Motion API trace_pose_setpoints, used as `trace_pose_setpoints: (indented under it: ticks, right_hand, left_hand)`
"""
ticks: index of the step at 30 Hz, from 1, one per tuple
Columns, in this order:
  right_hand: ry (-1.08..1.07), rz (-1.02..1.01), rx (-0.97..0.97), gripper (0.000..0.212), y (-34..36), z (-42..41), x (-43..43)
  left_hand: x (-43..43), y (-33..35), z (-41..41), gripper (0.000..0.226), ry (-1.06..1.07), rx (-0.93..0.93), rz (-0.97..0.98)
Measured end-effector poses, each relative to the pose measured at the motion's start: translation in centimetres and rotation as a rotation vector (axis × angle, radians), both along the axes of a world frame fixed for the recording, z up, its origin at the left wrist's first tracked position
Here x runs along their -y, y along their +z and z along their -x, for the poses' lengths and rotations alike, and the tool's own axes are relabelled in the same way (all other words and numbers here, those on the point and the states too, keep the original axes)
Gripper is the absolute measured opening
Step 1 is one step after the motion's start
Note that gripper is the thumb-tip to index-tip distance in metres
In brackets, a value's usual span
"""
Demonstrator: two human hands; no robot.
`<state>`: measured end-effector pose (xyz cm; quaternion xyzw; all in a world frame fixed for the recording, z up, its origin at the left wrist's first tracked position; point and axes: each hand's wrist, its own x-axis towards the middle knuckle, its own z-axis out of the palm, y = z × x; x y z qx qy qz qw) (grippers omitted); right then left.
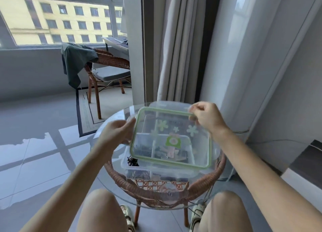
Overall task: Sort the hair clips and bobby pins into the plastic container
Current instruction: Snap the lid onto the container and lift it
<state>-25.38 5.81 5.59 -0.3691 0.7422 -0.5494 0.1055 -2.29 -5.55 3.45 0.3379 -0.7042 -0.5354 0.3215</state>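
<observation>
Clear lid [174, 137] (green seal, flower prints) over compartmented plastic container [156, 170]

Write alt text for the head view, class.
Two hands hold a clear lid with a green rim above an open divided container of dark pins and clips, on a round glass table. Left hand and right hand grip opposite edges.
</observation>
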Motion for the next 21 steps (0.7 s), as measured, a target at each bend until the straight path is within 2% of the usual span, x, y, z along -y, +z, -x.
trace_pose_setpoints:
  ticks: [3,8,15,21]
  right_hand:
    - [0.029,-0.181,0.074,0.018,-3.8,-0.4,2.0]
    - [-0.044,-0.423,-0.197,0.026,-5.4,-0.9,3.3]
    - [0.033,-0.491,-0.216,0.032,-7.0,-0.5,4.0]
    - [0.083,-0.481,-0.188,0.037,-6.9,0.5,3.7]
  left_hand:
    - [1.0,-2.2,-0.4,0.033,0.085,0.113,0.025]
    - [2.3,-4.2,-0.6,0.038,0.186,0.164,-0.033]
    - [3.2,-5.5,-0.8,0.038,0.210,0.251,-0.077]
    - [2.6,-5.2,-0.1,0.030,0.183,0.278,-0.033]
